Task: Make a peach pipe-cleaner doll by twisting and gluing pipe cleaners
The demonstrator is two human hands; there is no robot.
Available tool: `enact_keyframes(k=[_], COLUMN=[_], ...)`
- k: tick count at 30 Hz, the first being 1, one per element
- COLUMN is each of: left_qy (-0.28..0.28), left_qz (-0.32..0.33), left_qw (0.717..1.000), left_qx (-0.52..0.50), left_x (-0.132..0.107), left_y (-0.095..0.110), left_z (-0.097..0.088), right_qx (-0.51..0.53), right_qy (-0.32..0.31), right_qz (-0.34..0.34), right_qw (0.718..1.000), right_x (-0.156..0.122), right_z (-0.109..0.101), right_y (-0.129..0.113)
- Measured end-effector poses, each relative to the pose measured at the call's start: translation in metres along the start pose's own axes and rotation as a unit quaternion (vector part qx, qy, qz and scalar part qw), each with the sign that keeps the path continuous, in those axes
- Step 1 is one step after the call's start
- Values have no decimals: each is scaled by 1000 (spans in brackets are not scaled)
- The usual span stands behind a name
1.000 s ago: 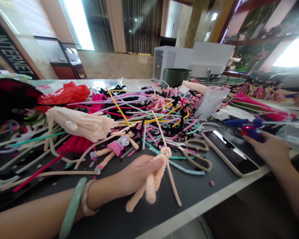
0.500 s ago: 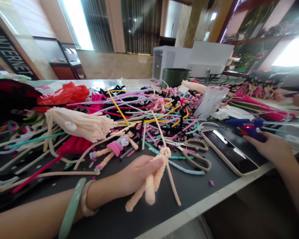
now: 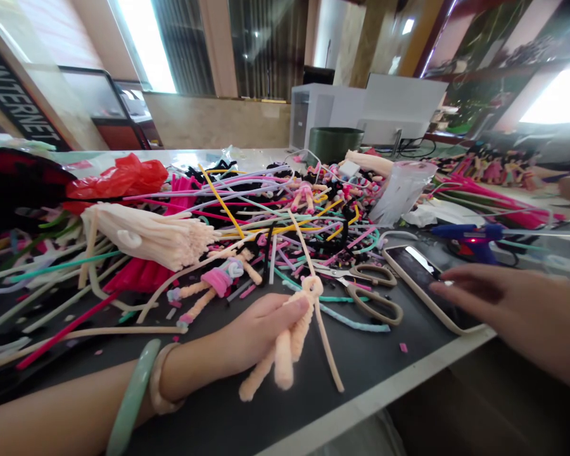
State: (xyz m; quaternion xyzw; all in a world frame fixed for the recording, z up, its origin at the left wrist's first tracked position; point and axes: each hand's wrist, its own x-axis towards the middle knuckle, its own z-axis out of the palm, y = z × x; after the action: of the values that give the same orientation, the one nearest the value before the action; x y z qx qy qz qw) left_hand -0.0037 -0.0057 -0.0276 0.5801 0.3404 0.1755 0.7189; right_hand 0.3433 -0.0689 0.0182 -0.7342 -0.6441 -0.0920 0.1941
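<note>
My left hand [image 3: 254,332] is closed around a peach pipe-cleaner figure [image 3: 289,342] with a looped head and dangling legs, held just above the dark table [image 3: 370,373]. A long peach stem trails from the figure toward the table's edge. My right hand [image 3: 498,304] hovers over the lower end of a phone [image 3: 415,269], fingers stretched out and pointing left, holding nothing. A blue glue gun [image 3: 465,237] with a red light lies behind that hand. Scissors [image 3: 365,294] lie between the two hands.
A large tangle of coloured pipe cleaners [image 3: 275,215] covers the table's middle. A bundle of peach stems [image 3: 152,234] and a small pink-dressed figure [image 3: 218,282] lie to the left. A red bag [image 3: 118,180], a clear bag [image 3: 401,190] and a green pot [image 3: 335,142] stand behind.
My right hand has left the blue glue gun and moved left toward me, now over the phone. My left hand still holds the peach figure in much the same place.
</note>
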Motion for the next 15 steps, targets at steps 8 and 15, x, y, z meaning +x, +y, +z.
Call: enact_keyframes(k=[8, 15], left_qy=[42, 66], left_qz=[10, 37], left_qw=[999, 996], left_qx=[-3, -36], left_x=[-3, -1], left_y=[2, 0], left_z=[0, 1], right_qx=[113, 29], right_qy=[-206, -202], right_qz=[-319, -441], right_qw=[918, 874], right_x=[-9, 2], right_z=[24, 44], right_y=[-107, -136])
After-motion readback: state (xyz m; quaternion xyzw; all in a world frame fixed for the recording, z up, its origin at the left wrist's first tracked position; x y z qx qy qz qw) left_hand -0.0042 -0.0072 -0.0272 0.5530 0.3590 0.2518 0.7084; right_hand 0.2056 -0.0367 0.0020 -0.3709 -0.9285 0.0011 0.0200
